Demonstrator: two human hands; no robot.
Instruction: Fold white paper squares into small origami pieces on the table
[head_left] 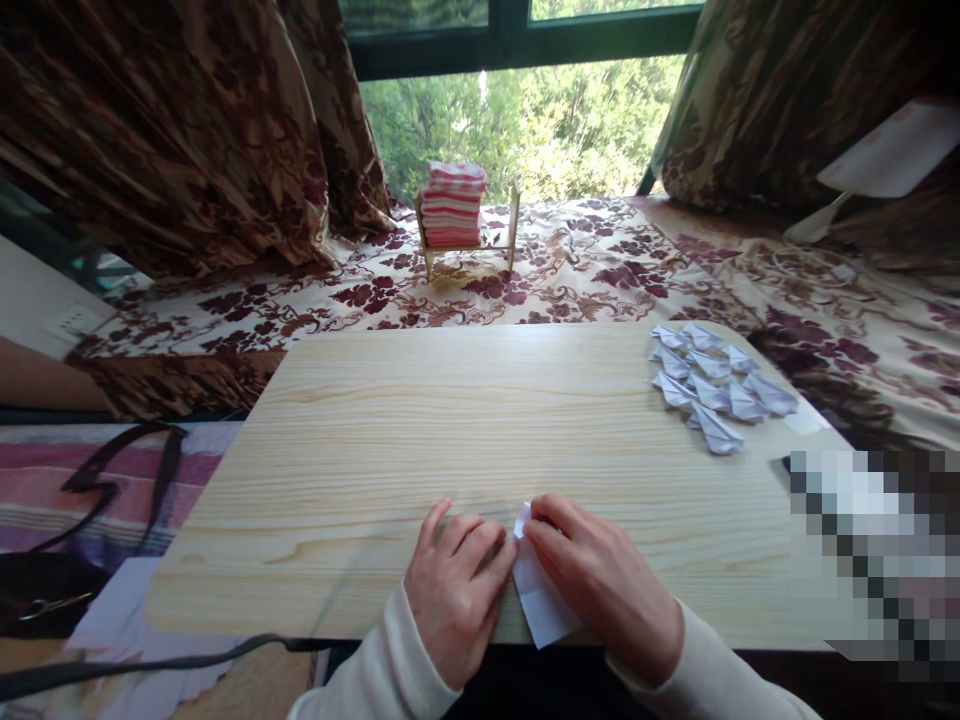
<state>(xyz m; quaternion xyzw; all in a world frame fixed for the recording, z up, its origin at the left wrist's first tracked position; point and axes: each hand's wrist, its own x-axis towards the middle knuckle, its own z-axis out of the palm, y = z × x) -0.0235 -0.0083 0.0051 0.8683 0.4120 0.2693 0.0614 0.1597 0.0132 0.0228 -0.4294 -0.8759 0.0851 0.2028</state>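
Note:
A small folded sheet of white paper [545, 602] lies at the front edge of the wooden table, with creases across it and its upper end folded. My right hand [592, 565] is closed over the paper's right side, thumb and fingers pinching near the top. On the other side, my left hand [457, 580] has its fingers curled, and the thumb and index fingertips press against the paper's left edge. Its little finger sticks out. Part of the paper is hidden under my right hand. Several folded white paper planes [709, 368] sit grouped at the table's far right corner.
The light wooden table [420, 400] stands before a window seat with flowered fabric [585, 265]. A small rack [514, 230] there holds folded pink-and-white cloths [453, 205]. White paper sheets [120, 620] and a dark strap [169, 480] lie at left. A blurred object covers the right edge.

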